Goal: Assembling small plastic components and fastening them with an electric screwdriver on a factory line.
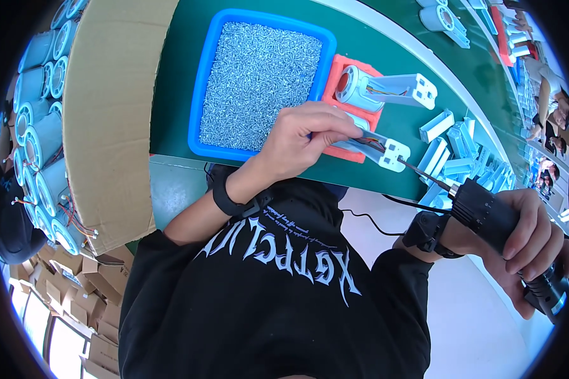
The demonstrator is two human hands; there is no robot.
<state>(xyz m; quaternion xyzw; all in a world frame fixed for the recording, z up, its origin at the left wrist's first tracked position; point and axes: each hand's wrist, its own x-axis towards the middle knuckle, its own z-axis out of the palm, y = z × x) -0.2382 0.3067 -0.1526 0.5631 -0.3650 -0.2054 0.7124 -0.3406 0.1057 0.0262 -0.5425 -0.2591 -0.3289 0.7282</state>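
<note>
My left hand [306, 140] is closed, thumb and fingertips pinching the near pale blue plastic housing [392, 155] along its long open arm. Wires show inside that arm, while the round body is mostly hidden behind my hand. In my right hand [534, 243] is a black electric screwdriver [487, 211], gripped around its body. Its long thin bit points left and meets the end face of the near housing; whether a screw sits at the tip is too small to tell. Behind it, a second housing [417, 91] lies in a red foam holder [342, 61].
A blue tray [199, 120] full of small silvery screws stands left of the foam on the green table [177, 82]. Loose pale blue covers [461, 142] are piled at the right. At far left, a cardboard sheet [110, 120] stands beside stacked round housings [41, 136]. A black cable [367, 218] hangs below the table edge.
</note>
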